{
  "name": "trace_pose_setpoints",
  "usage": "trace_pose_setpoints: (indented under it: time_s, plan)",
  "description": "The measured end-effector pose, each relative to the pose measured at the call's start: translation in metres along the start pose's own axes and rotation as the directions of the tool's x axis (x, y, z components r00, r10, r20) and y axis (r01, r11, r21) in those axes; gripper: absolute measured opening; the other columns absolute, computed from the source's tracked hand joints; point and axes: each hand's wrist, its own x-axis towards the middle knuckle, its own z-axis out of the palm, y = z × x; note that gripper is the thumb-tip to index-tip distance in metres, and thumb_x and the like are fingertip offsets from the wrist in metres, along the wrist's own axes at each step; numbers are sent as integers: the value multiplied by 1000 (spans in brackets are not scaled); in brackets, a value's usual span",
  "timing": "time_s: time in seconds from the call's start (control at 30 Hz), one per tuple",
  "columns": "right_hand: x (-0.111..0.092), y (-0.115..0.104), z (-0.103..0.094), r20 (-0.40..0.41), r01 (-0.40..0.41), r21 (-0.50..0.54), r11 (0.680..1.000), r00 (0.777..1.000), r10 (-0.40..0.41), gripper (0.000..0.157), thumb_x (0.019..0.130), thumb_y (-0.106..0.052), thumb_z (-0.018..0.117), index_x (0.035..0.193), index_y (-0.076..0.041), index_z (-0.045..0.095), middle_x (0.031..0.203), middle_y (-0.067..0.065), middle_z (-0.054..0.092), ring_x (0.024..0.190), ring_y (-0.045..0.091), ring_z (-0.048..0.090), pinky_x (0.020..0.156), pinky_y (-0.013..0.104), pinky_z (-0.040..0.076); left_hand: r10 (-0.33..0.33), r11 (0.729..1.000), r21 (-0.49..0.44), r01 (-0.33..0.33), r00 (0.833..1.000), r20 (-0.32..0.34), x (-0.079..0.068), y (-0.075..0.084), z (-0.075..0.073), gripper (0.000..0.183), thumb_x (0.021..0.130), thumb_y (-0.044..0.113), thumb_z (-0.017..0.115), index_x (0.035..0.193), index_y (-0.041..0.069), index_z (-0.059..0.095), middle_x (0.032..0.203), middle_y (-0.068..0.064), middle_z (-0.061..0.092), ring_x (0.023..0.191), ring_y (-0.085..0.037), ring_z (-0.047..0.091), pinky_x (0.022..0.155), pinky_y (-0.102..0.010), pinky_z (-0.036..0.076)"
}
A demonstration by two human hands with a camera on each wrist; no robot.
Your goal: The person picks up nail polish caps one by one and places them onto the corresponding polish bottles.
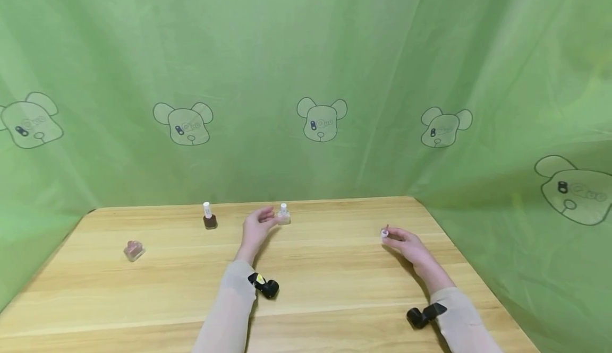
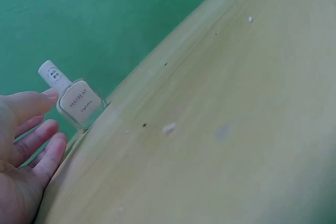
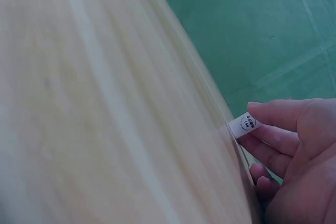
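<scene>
A nail polish bottle with a white cap and pale polish (image 1: pixel 284 217) stands upright near the table's back edge; its label reads MAYREAY in the left wrist view. My left hand (image 1: pixel 257 228) is beside this bottle, thumb tip close to the base of the cap and the other fingers loosely bent. Whether the thumb touches it I cannot tell. On the right, my right hand (image 1: pixel 406 244) pinches a white nail polish cap (image 3: pixel 245 125) between thumb and fingers, low by the table. In the head view a small pinkish tip shows at that cap.
A dark nail polish bottle (image 1: pixel 210 221) with a white cap stands at the back left. Nearer the left edge is a pink bottle (image 1: pixel 134 250) with no white cap on it. Green curtains (image 1: pixel 258 77) hang behind and beside the wooden table (image 1: pixel 330 284).
</scene>
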Motion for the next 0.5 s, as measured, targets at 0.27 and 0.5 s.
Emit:
trace_pose_setpoints:
  time_s: [0.27, 0.5]
  plan:
    - [-1, -1, 3, -45, -18, 1, 1000, 999, 18, 55, 83, -31, 62, 124, 1, 46, 138, 20, 38, 129, 36, 29, 110, 51, 15, -19, 1000, -23, 18, 1000, -21, -11, 2, -9, 45, 76, 19, 71, 116, 6, 57, 110, -10, 63, 102, -22, 58, 90, -35, 48]
    - [-1, 1, 2, -55, -19, -5, 1000, 998, 18, 53, 82, -32, 64, 120, 1, 49, 136, 20, 40, 128, 36, 31, 109, 51, 17, -51, 998, -28, 50, 998, -46, -22, 1, -20, 41, 78, 18, 68, 115, 6, 58, 108, -9, 63, 100, -21, 58, 86, -31, 50]
